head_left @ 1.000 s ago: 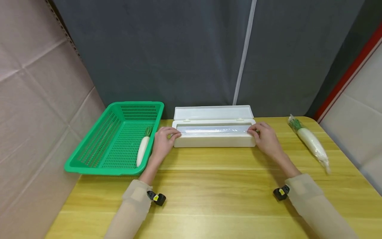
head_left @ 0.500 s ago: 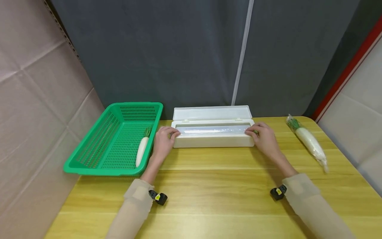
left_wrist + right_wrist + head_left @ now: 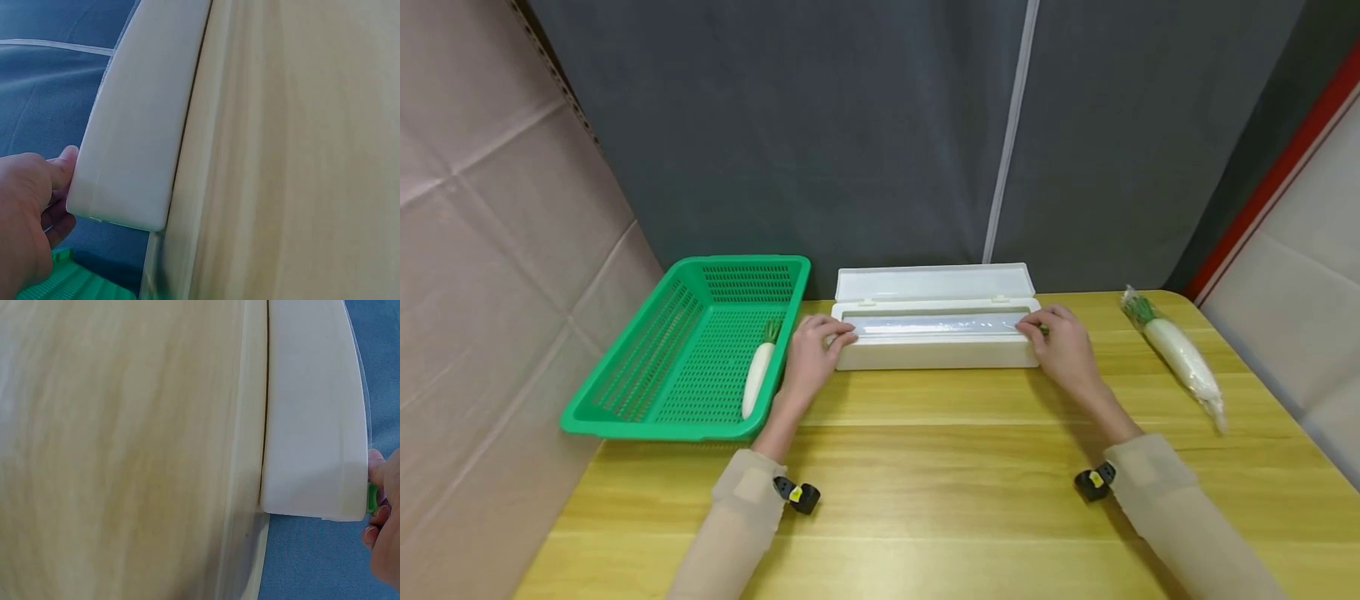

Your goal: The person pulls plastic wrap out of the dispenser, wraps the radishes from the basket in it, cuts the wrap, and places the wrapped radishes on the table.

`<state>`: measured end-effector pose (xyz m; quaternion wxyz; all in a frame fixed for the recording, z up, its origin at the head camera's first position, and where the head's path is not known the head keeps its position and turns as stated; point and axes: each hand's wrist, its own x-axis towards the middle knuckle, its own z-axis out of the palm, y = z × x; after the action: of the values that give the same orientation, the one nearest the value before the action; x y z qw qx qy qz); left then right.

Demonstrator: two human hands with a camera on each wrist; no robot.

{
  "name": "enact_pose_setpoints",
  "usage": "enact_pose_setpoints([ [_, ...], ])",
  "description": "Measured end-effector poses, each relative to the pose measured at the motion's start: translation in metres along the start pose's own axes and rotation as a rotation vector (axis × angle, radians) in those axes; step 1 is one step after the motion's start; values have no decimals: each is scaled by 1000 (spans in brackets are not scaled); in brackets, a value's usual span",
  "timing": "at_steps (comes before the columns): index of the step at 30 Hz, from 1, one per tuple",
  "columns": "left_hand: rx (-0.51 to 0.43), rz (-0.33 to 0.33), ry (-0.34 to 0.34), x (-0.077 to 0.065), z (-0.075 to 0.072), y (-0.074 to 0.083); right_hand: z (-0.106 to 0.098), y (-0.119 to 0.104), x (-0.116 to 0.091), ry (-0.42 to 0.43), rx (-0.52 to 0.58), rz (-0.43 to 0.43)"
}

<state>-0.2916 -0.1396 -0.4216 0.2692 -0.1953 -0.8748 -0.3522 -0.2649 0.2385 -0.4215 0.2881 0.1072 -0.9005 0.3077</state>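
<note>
A white cling film dispenser [image 3: 937,357] lies along the back of the table with its lid [image 3: 934,283] raised. Clear cling film [image 3: 936,325] stretches across its opening, glossy and slightly wrinkled at the right. My left hand [image 3: 810,354] pinches the film at the dispenser's left end, thumb and fingers at the top front corner. At the opposite end, my right hand [image 3: 1066,348] pinches it the same way. A small green piece [image 3: 372,497] shows beside the right fingers in the right wrist view; most of it is hidden by the hand.
To the left stands a green plastic basket [image 3: 696,431], with a bare white radish [image 3: 758,379] inside along its right wall. Another white radish [image 3: 1180,354], wrapped in film, lies at the table's right. A dark curtain [image 3: 820,150] hangs right behind the dispenser.
Both hands have stayed at the dispenser's ends, shifting only slightly; the right hand sits a little further left. The film in the opening shows slightly different glints. The view has tilted a little.
</note>
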Motion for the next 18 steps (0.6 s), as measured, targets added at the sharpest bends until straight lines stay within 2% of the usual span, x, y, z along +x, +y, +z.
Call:
enact_pose_setpoints([
  [9, 14, -78, -21, 5, 4, 2, 2, 1, 0, 36, 17, 7],
  [18, 71, -59, 35, 8, 11, 2, 6, 0, 5, 52, -16, -17],
])
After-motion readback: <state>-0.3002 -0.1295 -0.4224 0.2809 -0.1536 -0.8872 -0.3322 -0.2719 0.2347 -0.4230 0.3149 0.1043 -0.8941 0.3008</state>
